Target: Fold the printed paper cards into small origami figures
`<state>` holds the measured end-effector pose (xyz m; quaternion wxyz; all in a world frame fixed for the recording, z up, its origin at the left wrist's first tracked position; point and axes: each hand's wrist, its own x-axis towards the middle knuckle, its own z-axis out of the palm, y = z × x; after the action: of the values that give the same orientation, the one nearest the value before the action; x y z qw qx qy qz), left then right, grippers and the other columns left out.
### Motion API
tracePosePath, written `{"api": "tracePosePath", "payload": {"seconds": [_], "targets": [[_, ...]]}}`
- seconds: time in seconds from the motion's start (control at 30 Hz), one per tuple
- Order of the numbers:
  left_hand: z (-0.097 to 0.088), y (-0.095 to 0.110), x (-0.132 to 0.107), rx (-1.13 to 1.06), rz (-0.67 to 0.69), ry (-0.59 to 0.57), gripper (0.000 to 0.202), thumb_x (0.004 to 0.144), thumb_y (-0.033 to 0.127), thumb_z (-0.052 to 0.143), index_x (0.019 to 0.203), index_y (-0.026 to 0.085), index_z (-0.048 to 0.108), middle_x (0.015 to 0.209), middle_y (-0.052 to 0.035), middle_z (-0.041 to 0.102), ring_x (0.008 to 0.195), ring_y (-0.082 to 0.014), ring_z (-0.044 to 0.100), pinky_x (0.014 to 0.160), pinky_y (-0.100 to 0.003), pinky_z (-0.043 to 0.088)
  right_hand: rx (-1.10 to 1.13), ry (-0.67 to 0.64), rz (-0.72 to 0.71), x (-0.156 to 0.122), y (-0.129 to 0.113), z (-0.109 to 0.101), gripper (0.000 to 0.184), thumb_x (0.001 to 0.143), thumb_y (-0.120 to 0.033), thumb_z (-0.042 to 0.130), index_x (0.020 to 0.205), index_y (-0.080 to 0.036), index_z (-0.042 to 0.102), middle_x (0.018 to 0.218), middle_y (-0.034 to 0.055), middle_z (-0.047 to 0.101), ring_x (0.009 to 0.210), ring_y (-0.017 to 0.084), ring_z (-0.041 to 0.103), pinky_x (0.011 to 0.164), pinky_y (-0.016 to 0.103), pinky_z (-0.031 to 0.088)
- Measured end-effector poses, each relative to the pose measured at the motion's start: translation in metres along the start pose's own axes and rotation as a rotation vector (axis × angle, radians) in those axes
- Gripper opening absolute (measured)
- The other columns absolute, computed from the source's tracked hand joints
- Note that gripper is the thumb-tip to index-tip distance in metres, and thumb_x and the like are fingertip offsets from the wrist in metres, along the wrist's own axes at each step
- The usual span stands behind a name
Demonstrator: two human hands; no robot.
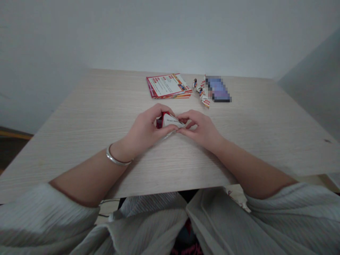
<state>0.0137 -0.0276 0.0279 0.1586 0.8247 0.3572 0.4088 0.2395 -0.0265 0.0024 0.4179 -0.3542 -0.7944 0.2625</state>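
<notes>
Between my two hands is a folded printed leaflet [170, 121], white with small dark print and a red edge. My left hand [150, 125] closes around its left part, thumb along the near side and fingers at the far side. The fingertips of my right hand [198, 126] pinch the narrow right end. The two hands almost meet there, just above the light wooden table. What lies under my left palm is hidden.
Beyond my hands lies a stack of printed leaflets [168, 85]. Right of it are several twisted, folded paper pieces [203, 96] and a pixelated, phone-like dark rectangle [219, 89]. The table [92, 106] meets a pale wall [170, 35] at the back.
</notes>
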Motion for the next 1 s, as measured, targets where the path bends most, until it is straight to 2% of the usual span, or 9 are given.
{"api": "tracePosePath", "payload": {"seconds": [0.07,0.17,0.4,0.57,0.63,0.7,0.8,0.87,1.0], "targets": [[-0.001,-0.001,0.0,-0.013,0.085,-0.029,0.023,0.093,0.04,0.074,0.105,0.021,0.069,0.093,-0.0024,0.073,0.076,-0.0153,0.064,0.069,-0.028,0.051,-0.019,-0.005,-0.037,0.0,0.001,-0.001,0.017,0.089,-0.033,0.076,0.104,-0.024,0.075,0.101,0.0042,0.078,0.091,0.02,0.073,0.07,0.031,0.064],[-0.003,-0.001,0.002,-0.015,0.179,-0.037,0.023,0.098,0.044,0.07,0.1,0.021,0.07,0.095,-0.0038,0.075,0.079,-0.0161,0.066,0.072,-0.03,0.053,-0.034,0.02,-0.053,-0.001,-0.001,-0.002,0.013,0.092,-0.031,0.071,0.101,-0.024,0.077,0.107,0.0041,0.081,0.097,0.02,0.075,0.079,0.034,0.066],[-0.003,-0.002,0.001,0.073,0.114,-0.043,0.029,0.1,0.051,0.065,0.098,0.022,0.071,0.091,-0.0037,0.074,0.077,-0.0171,0.066,0.074,-0.033,0.054,-0.077,-0.039,0.104,-0.002,-0.009,-0.001,0.018,0.091,-0.028,0.071,0.106,-0.024,0.08,0.111,0.0019,0.083,0.091,0.019,0.078,0.085,0.036,0.066],[-0.003,-0.006,0.001,0.077,0.222,-0.041,0.03,0.101,0.052,0.064,0.1,0.022,0.066,0.09,-0.0035,0.073,0.08,-0.0171,0.067,0.073,-0.032,0.055,-0.134,-0.043,0.099,-0.002,-0.009,-0.002,0.016,0.091,-0.025,0.074,0.104,-0.025,0.083,0.109,0.0023,0.085,0.094,0.02,0.079,0.089,0.035,0.064],[-0.003,-0.007,0.0,0.078,0.25,-0.048,0.037,0.099,0.057,0.067,0.108,0.021,0.064,0.101,-0.0057,0.074,0.092,-0.0196,0.07,0.082,-0.034,0.058,-0.147,-0.034,0.076,-0.003,-0.009,-0.003,0.015,0.091,-0.024,0.075,0.103,-0.025,0.084,0.106,0.0023,0.085,0.095,0.021,0.079,0.091,0.035,0.063],[-0.003,-0.008,0.0,0.132,0.208,-0.083,0.052,0.09,0.062,0.074,0.119,0.021,0.061,0.117,-0.0087,0.074,0.109,-0.0243,0.071,0.104,-0.044,0.056,-0.146,-0.02,0.055,-0.003,-0.009,-0.004,0.016,0.091,-0.024,0.075,0.104,-0.025,0.085,0.105,0.0023,0.085,0.093,0.02,0.079,0.089,0.034,0.062],[-0.002,-0.008,0.0,0.238,0.124,-0.141,0.07,0.079,0.059,0.084,0.131,0.021,0.056,0.125,-0.009,0.073,0.117,-0.0288,0.071,0.128,-0.058,0.034,-0.146,-0.003,0.059,-0.002,-0.008,-0.005,0.015,0.091,-0.024,0.075,0.102,-0.024,0.085,0.103,0.0026,0.085,0.088,0.019,0.078,0.085,0.033,0.062],[-0.002,-0.009,0.0,0.271,0.099,-0.163,0.067,0.081,0.051,0.084,0.133,0.021,0.054,0.122,-0.0078,0.074,0.117,-0.0283,0.073,0.132,-0.06,0.028,-0.147,-0.007,0.079,-0.001,-0.007,-0.005,0.014,0.09,-0.024,0.075,0.101,-0.024,0.085,0.1,0.0024,0.085,0.085,0.019,0.077,0.082,0.033,0.061],[-0.002,-0.011,0.001,0.306,0.084,-0.222,0.059,0.086,0.044,0.079,0.134,0.023,0.053,0.116,-0.0059,0.078,0.116,-0.028,0.073,0.13,-0.058,0.031,-0.145,-0.018,0.112,0.0,-0.007,-0.004,0.017,0.088,-0.022,0.075,0.102,-0.025,0.083,0.097,0.0013,0.084,0.082,0.018,0.076,0.081,0.033,0.061]]}}
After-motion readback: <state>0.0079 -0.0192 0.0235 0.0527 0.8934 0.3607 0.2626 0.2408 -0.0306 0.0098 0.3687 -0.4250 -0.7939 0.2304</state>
